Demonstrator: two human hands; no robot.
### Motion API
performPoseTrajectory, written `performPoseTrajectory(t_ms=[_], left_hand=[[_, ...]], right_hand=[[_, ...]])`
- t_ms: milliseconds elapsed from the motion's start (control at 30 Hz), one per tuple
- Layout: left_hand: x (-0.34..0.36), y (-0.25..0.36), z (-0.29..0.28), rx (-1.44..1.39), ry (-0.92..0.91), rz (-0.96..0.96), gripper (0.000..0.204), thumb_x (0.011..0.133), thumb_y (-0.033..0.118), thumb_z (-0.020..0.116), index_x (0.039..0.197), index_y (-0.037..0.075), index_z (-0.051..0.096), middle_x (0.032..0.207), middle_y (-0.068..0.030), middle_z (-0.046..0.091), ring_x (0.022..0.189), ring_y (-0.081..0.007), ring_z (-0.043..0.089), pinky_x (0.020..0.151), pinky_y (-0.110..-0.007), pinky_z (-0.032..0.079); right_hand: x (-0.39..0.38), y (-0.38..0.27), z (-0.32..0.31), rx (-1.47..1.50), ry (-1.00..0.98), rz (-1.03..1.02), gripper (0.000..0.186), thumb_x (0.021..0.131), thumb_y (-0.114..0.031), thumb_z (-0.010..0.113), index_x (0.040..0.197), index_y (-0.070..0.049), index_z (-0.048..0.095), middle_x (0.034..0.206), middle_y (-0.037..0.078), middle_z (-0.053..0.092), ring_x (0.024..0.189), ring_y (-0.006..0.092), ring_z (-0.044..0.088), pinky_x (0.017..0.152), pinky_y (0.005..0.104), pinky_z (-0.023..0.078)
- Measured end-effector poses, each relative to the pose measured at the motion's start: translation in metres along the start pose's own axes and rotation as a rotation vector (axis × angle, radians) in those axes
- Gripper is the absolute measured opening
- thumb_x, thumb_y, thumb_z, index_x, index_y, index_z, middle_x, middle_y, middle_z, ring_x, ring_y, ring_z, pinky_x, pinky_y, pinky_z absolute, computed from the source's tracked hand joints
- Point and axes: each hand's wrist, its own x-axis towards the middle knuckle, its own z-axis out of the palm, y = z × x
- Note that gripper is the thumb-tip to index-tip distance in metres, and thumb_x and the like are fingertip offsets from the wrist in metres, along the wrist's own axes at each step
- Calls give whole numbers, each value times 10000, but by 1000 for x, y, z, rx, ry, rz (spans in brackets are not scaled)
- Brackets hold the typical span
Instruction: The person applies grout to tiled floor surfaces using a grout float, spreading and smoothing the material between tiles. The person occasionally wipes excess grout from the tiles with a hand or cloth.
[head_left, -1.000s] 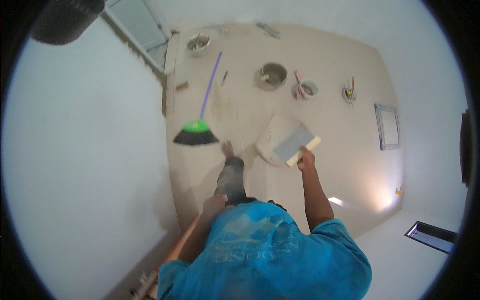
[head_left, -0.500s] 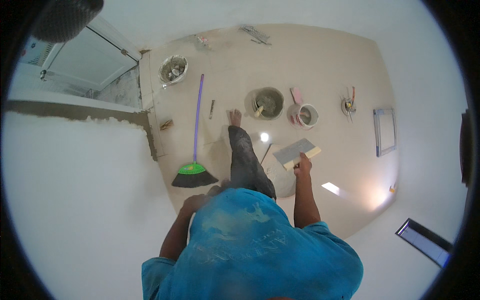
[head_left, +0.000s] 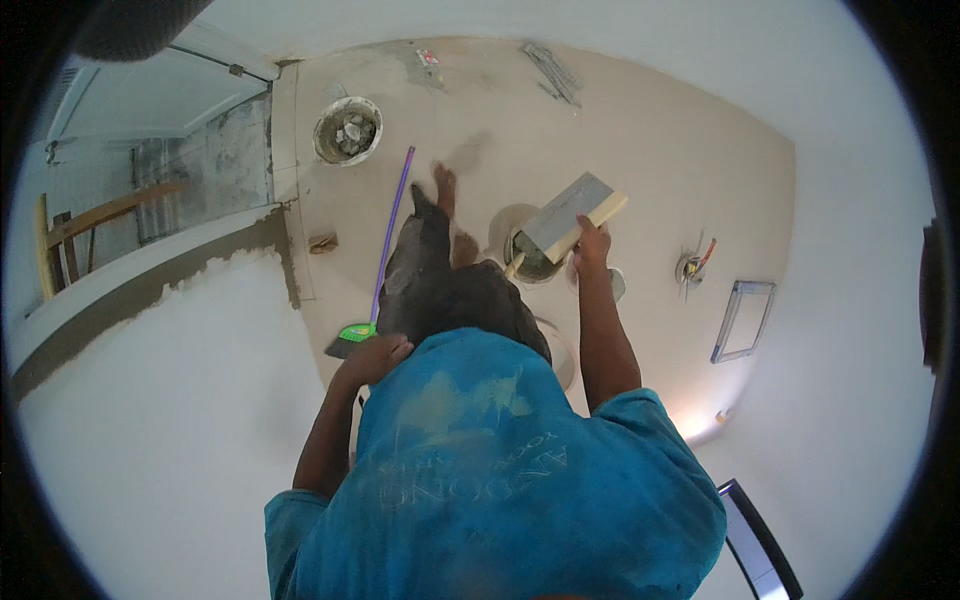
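My right hand (head_left: pixel 592 243) is closed round the pale wooden grip of a skimming blade (head_left: pixel 568 212), a wide grey sheet held out ahead of me. Below the blade, and partly covered by it, stands a bucket of grey mortar (head_left: pixel 536 264); a light-coloured tool handle (head_left: pixel 515 266) pokes out at its left side. Whether the blade touches the bucket cannot be told. My left hand (head_left: pixel 376 358) lies against my left thigh by the shirt hem, its fingers fairly straight and nothing seen in them.
A purple-handled broom (head_left: pixel 393 235) lies left of my legs. Beyond it stands a white bucket of rubble (head_left: pixel 319 140). A pale bucket (head_left: pixel 617 284) is half hidden by my right forearm. Farther right are a container of tools (head_left: pixel 688 268) and a rectangular frame (head_left: pixel 718 340). A doorway opens at left.
My right hand has carried the skimming blade forward from beside my leg to over the mortar bucket. My legs have stepped forward, and my left hand shows more fully at the thigh.
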Motion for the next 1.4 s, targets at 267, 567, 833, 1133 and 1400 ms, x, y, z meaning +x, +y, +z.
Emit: performPoseTrajectory(t_ms=[267, 567, 833, 1133, 1400], left_hand=[[141, 26, -185, -198, 88, 123, 349, 929, 353, 514, 841, 33, 624, 813, -197, 639, 776, -367, 622, 690, -458, 467], [202, 15, -351, 2, -2, 39, 384, 960, 387, 453, 924, 60, 650, 910, -168, 657, 882, -346, 639, 794, -467, 483], [218, 0, -410, -62, 7, 39, 390, 920, 376, 496, 862, 23, 651, 892, -192, 664, 843, -362, 638, 750, -463, 484], [254, -7, -405, -203, 73, -13, 423, 950, 422, 456, 947, 56, 667, 967, -175, 672, 890, -361, 637, 802, -472, 482], [261, 8, -418, -243, 100, 34, 415, 921, 381, 487, 849, 1, 636, 841, -217, 640, 811, -366, 633, 728, -463, 471]], right_hand=[[94, -135, 147, -20, -62, -77, 403, 880, -48, 618, 1261, 6, 499, 1134, 119, 579, 1030, 258, 597, 873, 376, 487], [179, -202, 273, -51, -124, -153, 383, 884, -40, 614, 1243, 38, 509, 1114, 111, 602, 1028, 243, 598, 885, 361, 472], [162, -185, 261, 2, -67, 29, 432, 883, -65, 640, 1278, 19, 484, 1139, 114, 598, 1027, 249, 601, 846, 363, 493], [226, -246, 340, -183, -192, -92, 451, 854, -106, 672, 1258, 2, 504, 1106, 103, 590, 989, 263, 597, 840, 390, 499], [246, -293, 303, -132, -256, -188, 487, 898, -70, 618, 1343, 6, 435, 1253, 126, 553, 1172, 276, 543, 987, 410, 449]])
